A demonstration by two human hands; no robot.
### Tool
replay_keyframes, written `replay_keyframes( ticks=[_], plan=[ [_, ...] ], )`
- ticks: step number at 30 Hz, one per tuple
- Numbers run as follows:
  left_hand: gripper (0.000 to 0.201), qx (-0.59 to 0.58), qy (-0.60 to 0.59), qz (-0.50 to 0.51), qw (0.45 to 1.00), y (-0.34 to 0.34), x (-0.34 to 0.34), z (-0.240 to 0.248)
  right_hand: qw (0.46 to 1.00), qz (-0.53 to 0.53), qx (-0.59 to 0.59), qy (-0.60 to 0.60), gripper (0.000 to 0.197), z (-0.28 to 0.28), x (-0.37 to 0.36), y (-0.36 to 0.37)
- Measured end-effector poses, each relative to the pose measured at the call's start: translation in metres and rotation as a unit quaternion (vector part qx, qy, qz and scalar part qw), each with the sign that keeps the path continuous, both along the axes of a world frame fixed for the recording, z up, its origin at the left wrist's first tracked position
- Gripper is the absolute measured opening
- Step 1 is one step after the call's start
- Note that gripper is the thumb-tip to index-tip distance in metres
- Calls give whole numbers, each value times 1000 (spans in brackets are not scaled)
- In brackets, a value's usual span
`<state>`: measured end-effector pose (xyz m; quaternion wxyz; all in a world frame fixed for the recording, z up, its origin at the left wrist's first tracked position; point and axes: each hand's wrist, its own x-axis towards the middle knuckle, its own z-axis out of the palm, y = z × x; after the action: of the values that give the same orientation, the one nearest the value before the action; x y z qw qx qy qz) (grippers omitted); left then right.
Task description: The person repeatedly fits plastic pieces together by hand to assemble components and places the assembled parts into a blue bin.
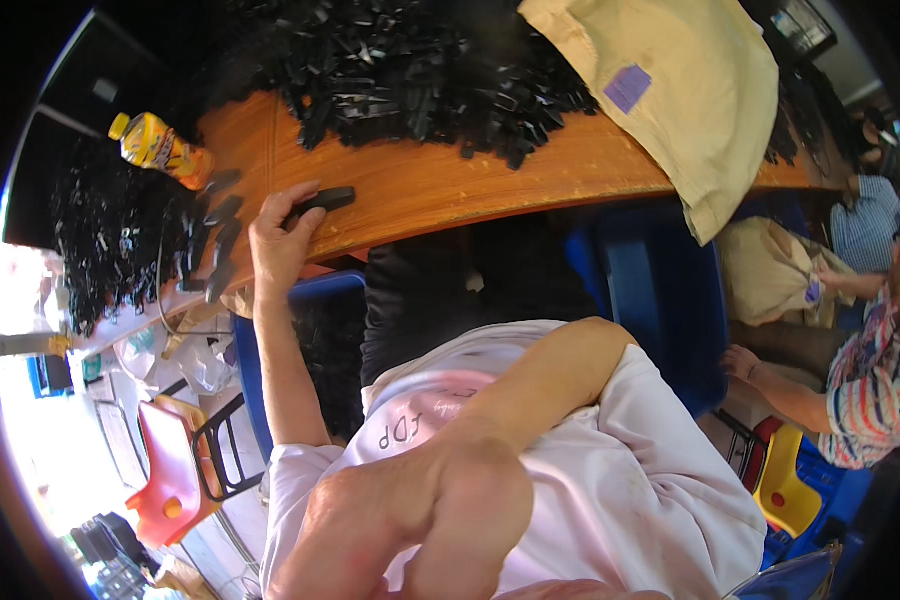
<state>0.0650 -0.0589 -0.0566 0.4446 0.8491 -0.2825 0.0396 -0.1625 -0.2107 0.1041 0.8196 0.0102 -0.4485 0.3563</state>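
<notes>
My left hand is over the near edge of the wooden table. Thumb and forefinger close around one end of a small, long black piece, which lies against the tabletop. More black pieces of a similar shape rest just left of that hand. My right hand is raised close to the camera, in front of my white shirt. Its knuckles are bent and its fingertips are out of sight, so whether it holds anything is hidden.
A large heap of black pieces covers the table's far side. Beside it lies a beige sack. An orange drink bottle stands at the left. Blue bins are under the table edge. Someone in a striped shirt works at right.
</notes>
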Motion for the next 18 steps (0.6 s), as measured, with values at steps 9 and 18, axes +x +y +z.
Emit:
replay_keyframes(
  ticks=[9,18],
  plan=[
    [35,121,23,15,992,79,-113,29,297,-815,-444,-223,11,-82,22,-107],
    [40,34,-200,64,977,-10,-16,45,-153,-741,-625,-190,39,-203,67,-192]
  ],
)
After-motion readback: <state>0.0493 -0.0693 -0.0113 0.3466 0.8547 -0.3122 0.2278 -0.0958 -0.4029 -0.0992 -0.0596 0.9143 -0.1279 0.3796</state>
